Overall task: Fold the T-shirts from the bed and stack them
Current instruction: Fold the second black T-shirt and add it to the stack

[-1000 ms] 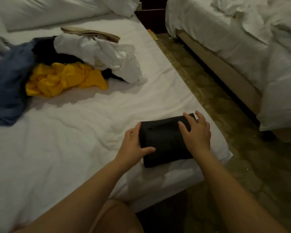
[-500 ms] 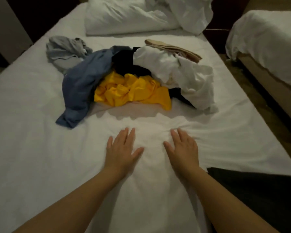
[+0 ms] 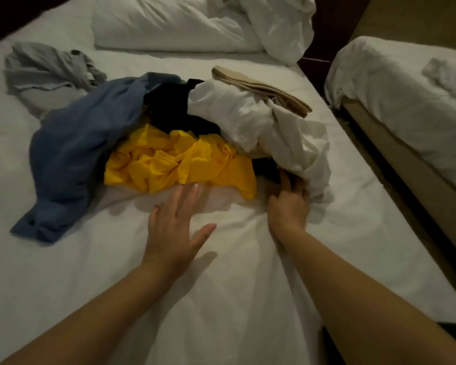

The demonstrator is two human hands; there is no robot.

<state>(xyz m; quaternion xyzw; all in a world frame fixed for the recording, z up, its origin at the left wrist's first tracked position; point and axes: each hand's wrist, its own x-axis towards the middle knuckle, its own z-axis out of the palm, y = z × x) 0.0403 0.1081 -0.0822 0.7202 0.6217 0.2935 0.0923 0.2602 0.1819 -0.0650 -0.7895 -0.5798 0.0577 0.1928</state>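
The left hand (image 3: 169, 233) lies flat on the bed (image 3: 221, 299), its fingers (image 3: 181, 196) straight and released, the tips just short of the hem of the one yellow T-shirt (image 3: 179, 162). The right hand (image 3: 290, 206) has its fingers (image 3: 284, 180) pushed in under the one white T-shirt (image 3: 248, 122), touching black cloth; whether they grasp anything is hidden.

Beyond both sets of fingers sits the heap. One black T-shirt (image 3: 174, 109) lies behind the yellow, one blue T-shirt (image 3: 71, 154) left of the left fingers, and one grey T-shirt (image 3: 45, 72) farther left. One folded beige garment (image 3: 261, 88) lies behind the white. One pillow (image 3: 156, 25) is farthest off, and a second bed (image 3: 406, 88) stands to the right.
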